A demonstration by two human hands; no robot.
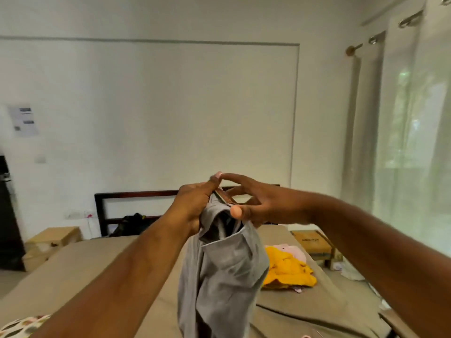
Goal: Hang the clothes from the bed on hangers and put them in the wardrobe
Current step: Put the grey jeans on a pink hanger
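A grey garment (219,276) hangs in front of me over the bed (97,272), held up at its top edge. My left hand (192,206) grips the gathered cloth at the top left, thumb raised. My right hand (256,203) pinches the same top edge from the right with thumb and lower fingers, its index finger stretched out to meet the left thumb. A brownish strip (225,197), maybe a hanger or waistband, shows between the hands. A yellow garment (290,269) and a pink one (290,250) lie on the bed at the right.
A dark wooden headboard (136,195) stands at the wall with a black bag (131,223) in front. Cardboard boxes sit at the left (53,237) and right (312,242). Curtains (410,142) cover the window on the right. A patterned cloth (22,325) lies bottom left.
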